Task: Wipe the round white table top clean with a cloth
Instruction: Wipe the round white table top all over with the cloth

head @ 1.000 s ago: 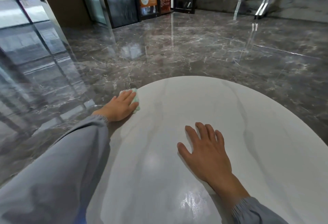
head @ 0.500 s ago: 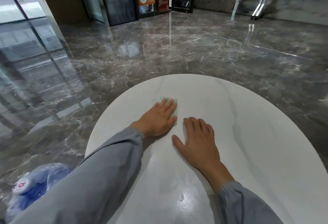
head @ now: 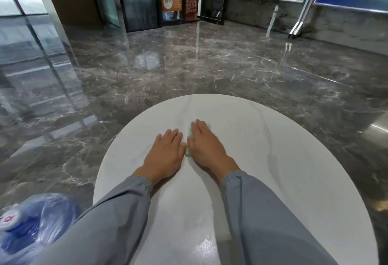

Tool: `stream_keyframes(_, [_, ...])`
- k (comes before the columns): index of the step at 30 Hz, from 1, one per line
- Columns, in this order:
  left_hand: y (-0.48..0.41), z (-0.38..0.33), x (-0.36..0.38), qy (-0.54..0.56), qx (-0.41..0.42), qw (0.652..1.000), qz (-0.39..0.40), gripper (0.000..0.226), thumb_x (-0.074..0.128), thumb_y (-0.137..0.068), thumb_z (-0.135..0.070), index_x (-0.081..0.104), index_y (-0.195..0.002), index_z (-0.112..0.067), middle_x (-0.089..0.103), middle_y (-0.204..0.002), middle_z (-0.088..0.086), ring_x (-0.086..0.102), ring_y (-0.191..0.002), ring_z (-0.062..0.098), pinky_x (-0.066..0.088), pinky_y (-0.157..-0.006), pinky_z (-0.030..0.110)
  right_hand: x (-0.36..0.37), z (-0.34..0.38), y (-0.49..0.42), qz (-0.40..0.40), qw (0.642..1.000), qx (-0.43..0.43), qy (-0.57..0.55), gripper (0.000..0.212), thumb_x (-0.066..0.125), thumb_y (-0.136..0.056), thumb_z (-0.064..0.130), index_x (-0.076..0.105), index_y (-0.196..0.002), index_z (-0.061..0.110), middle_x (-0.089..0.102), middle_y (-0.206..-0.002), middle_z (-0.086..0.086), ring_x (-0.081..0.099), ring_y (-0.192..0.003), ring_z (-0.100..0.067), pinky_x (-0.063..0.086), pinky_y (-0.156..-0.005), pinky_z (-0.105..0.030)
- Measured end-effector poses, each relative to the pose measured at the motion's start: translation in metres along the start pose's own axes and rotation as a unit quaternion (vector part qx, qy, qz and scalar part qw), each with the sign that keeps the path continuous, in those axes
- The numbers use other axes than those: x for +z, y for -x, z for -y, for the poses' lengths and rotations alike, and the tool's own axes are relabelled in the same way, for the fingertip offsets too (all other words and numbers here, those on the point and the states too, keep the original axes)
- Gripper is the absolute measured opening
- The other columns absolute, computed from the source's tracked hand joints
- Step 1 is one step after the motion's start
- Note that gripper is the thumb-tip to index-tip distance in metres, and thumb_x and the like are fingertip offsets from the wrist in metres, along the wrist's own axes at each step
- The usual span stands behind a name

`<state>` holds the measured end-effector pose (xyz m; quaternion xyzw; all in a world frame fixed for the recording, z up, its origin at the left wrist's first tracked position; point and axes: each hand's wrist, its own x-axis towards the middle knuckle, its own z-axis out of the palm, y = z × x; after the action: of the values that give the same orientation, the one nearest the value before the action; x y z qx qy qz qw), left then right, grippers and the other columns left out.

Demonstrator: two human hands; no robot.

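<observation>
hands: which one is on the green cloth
The right hand: the green cloth peeks out beneath it, while the left hand lies flat on the bare table top.

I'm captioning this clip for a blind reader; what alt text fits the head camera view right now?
A person's right hand presses a pale green cloth flat on a round white table top, the left hand flat beside it. Grey sleeves, a dark marble floor and a blue water jug at lower left frame them.

Table top (head: 273, 159) white, faint grey veins; cloth (head: 190, 132) pale green; floor (head: 189, 65) brown-grey, white-veined; sleeves (head: 117, 212) grey.
</observation>
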<state>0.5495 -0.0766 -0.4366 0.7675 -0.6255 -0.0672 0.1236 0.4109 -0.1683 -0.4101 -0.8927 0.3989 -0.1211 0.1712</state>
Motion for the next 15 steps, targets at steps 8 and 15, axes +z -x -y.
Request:
stream_keyframes(8, [0.001,-0.006,0.012,-0.013,-0.024,0.999,-0.041,0.067,0.017,-0.103,-0.043,0.024,-0.163,-0.015,0.018,-0.172,0.002,0.012,-0.159,0.021,0.009,-0.13,0.043,-0.03,-0.116,-0.041,0.01,0.99,0.114,0.08,0.059,0.039,-0.097,0.022,0.026,-0.152,0.003,0.024,-0.158,-0.022,0.021,-0.149,-0.038,0.023,-0.119,-0.054])
stream_keyframes(15, [0.0,-0.013,0.007,-0.016,-0.028,0.998,-0.05,0.06,0.027,-0.107,-0.041,0.025,-0.162,-0.018,0.019,-0.172,0.0,0.013,-0.159,0.018,0.007,-0.13,0.039,-0.038,-0.136,-0.06,-0.025,0.981,0.176,0.082,0.056,0.03,-0.105,0.022,0.019,-0.158,0.006,0.018,-0.163,-0.024,0.014,-0.151,-0.039,0.019,-0.121,-0.048])
